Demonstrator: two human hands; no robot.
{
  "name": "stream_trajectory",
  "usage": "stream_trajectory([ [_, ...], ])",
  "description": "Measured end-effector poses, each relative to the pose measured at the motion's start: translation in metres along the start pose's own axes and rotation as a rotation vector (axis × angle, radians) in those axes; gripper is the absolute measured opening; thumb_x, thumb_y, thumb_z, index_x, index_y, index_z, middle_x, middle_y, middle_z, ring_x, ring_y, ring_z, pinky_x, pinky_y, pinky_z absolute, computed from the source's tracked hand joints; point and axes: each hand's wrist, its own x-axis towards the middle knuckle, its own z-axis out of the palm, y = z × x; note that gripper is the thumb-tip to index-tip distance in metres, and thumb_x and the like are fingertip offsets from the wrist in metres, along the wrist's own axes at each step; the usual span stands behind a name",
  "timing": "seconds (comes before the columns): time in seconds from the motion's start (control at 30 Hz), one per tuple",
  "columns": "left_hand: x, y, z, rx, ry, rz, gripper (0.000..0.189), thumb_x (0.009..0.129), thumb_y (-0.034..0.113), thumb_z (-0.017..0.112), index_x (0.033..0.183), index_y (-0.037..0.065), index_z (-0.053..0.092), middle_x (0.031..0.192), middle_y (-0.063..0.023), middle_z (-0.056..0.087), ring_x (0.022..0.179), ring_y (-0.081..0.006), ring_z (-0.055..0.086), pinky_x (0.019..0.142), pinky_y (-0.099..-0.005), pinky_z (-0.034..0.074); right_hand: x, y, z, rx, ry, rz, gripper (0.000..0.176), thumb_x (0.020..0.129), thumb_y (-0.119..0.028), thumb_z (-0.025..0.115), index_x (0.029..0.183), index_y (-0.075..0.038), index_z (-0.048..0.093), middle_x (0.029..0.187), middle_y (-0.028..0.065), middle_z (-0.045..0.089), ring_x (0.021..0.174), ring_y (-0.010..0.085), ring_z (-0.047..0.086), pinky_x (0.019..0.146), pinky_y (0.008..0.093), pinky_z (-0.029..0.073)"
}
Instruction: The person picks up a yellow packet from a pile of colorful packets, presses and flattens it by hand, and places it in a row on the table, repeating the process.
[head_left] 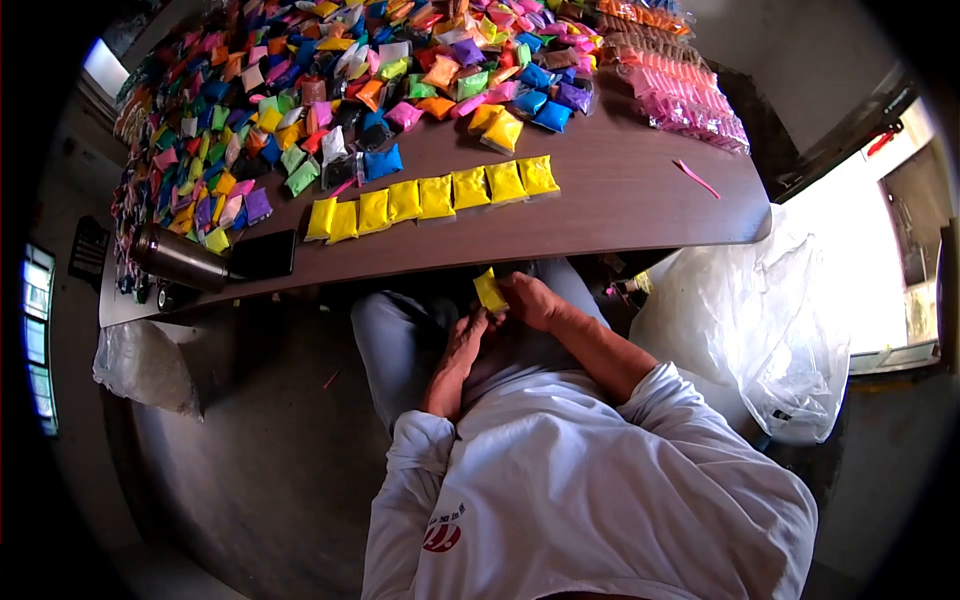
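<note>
A yellow packet (pixel 490 290) is held between my two hands, below the table's front edge and over my lap. My right hand (pixel 530 300) has its fingers closed at the packet's right side. Lower left of it, my left hand (pixel 470 328) is closed at the packet's bottom; its fingertips are partly hidden. On the brown table (pixel 600 205), a row of several yellow packets (pixel 436 197) lies side by side in front of me.
Many coloured packets (pixel 330 90) are heaped at the back and left. Bundled pink packets (pixel 690 105) lie back right, near a pink strip (pixel 697 179). A metal bottle (pixel 180 257) and a dark phone-like object (pixel 263 255) lie front left. Plastic bags (pixel 740 320) hang at the right.
</note>
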Motion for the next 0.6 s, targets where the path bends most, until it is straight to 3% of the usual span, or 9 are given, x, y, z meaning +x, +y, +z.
stream_trajectory([
  [0.03,0.000,0.002,0.001,-0.038,-0.009,-0.002,0.040,0.087,0.041,0.043,0.095,0.006,0.059,0.080,-0.0010,0.057,0.074,-0.0121,0.050,0.070,-0.0249,0.040,-0.002,-0.002,0.007,0.000,0.000,0.001,0.034,0.083,-0.026,0.047,0.101,0.002,0.053,0.087,0.0105,0.059,0.072,0.0203,0.056,0.067,0.0293,0.046],
  [0.1,0.001,0.000,0.001,-0.065,-0.013,0.002,0.039,0.087,0.041,0.043,0.093,0.006,0.060,0.079,-0.0007,0.056,0.073,-0.0113,0.050,0.069,-0.0248,0.040,-0.006,-0.004,0.023,-0.004,0.280,0.026,0.029,0.085,-0.023,0.048,0.100,0.001,0.052,0.084,0.0087,0.058,0.067,0.0182,0.055,0.064,0.0272,0.045],
  [0.23,0.000,0.000,0.001,-0.019,-0.003,0.008,0.040,0.087,0.042,0.043,0.087,0.006,0.060,0.078,-0.0027,0.057,0.074,-0.0132,0.050,0.069,-0.0264,0.041,-0.004,-0.004,0.016,-0.194,0.167,-0.030,0.025,0.083,-0.020,0.054,0.098,0.000,0.053,0.080,0.0069,0.057,0.062,0.0138,0.052,0.059,0.0247,0.043],
  [0.4,-0.003,0.004,-0.003,0.167,0.074,-0.036,0.048,0.086,0.047,0.039,0.085,0.004,0.060,0.078,-0.0076,0.058,0.075,-0.0176,0.052,0.070,-0.0297,0.041,-0.006,-0.004,0.028,-0.338,0.439,-0.107,0.030,0.074,-0.021,0.068,0.094,-0.003,0.056,0.072,0.0026,0.057,0.053,0.0091,0.049,0.047,0.0209,0.038],
  [0.6,0.012,-0.025,-0.004,0.145,0.163,-0.044,0.059,0.085,0.055,0.032,0.086,0.003,0.060,0.078,-0.0082,0.060,0.074,-0.0173,0.055,0.070,-0.0292,0.042,-0.004,0.000,0.024,-0.550,0.406,-0.193,0.021,0.073,-0.019,0.069,0.083,-0.003,0.059,0.068,0.0019,0.057,0.050,0.0089,0.047,0.045,0.0206,0.037],
])
